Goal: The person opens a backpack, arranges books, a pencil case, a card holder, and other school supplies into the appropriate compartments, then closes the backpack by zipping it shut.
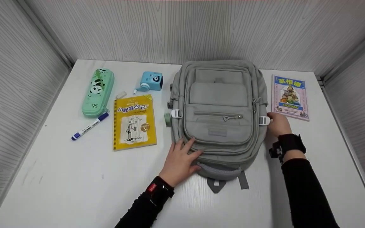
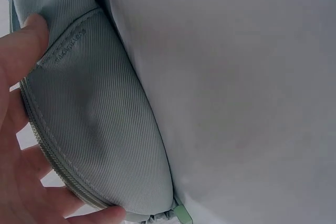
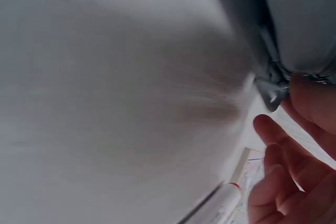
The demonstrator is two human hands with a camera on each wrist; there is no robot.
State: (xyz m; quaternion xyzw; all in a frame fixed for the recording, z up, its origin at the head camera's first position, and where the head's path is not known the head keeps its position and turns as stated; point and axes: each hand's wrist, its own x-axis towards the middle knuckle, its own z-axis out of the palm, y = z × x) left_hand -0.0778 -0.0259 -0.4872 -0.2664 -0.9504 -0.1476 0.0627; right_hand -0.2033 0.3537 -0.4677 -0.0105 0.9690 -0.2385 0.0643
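A grey backpack [image 1: 219, 126] lies flat on the white table, front pockets up and its carry handle [image 1: 219, 172] toward me. My left hand [image 1: 179, 164] rests with spread fingers on the near left corner of the bag, beside the handle. In the left wrist view, thumb and fingers lie along a curved zipper [image 2: 55, 161]. At the bag's right side, by a white buckle [image 1: 264, 120], my right hand [image 1: 279, 125] pinches a triangular zipper pull [image 3: 270, 95] between thumb and index finger; the other fingers curl loosely below.
Left of the bag are a yellow book [image 1: 135, 123], a green panda pencil case [image 1: 98, 91], a blue-capped marker [image 1: 90, 126], an eraser [image 1: 121, 94] and a blue pencil sharpener [image 1: 151, 81]. A pink-edged book [image 1: 290, 97] lies at the right. Panelled walls enclose the table.
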